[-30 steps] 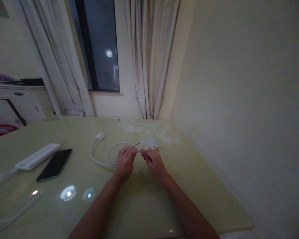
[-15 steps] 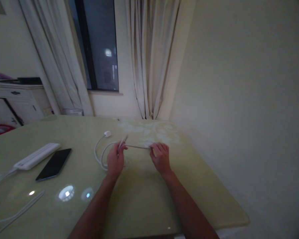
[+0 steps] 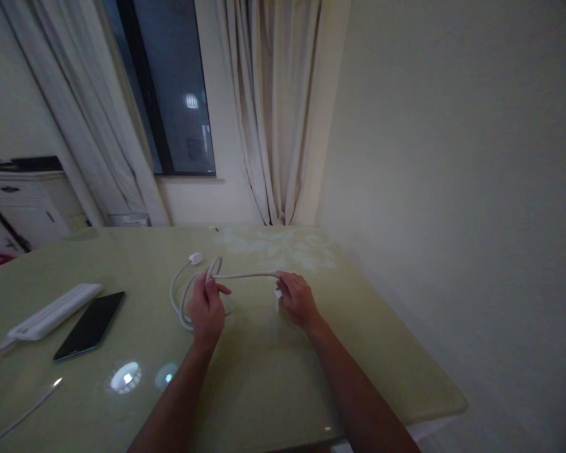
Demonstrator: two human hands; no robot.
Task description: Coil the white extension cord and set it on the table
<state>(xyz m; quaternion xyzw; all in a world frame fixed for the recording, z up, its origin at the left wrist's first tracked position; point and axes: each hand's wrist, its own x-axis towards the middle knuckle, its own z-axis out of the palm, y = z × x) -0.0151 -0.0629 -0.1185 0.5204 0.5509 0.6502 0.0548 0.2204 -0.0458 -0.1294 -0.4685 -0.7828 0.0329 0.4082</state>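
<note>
A white cable point(image 3: 245, 275) is stretched nearly level between my two hands above the table. My left hand point(image 3: 207, 311) is closed on it, with a small loop standing up over the thumb and fingers. Farther along, my right hand point(image 3: 298, 299) pinches the cable, and a white plug point(image 3: 278, 300) hangs just under its fingers. More of the cable lies in loose coils on the table beside and behind my left hand. Its other end carries a white connector point(image 3: 195, 258) that rests beyond that hand.
A white power strip point(image 3: 59, 311) and a black phone point(image 3: 90, 325) lie on the glossy pale-green table point(image 3: 372, 377) at the left. Another white cable point(image 3: 26, 415) is nearer the front left. A wall borders the right; curtains point(image 3: 278, 113) and a window stand behind.
The cable's loop at my left hand has opened wider, and the stretch between my hands is longer. A white plug now shows below my right hand. The view has shifted slightly right.
</note>
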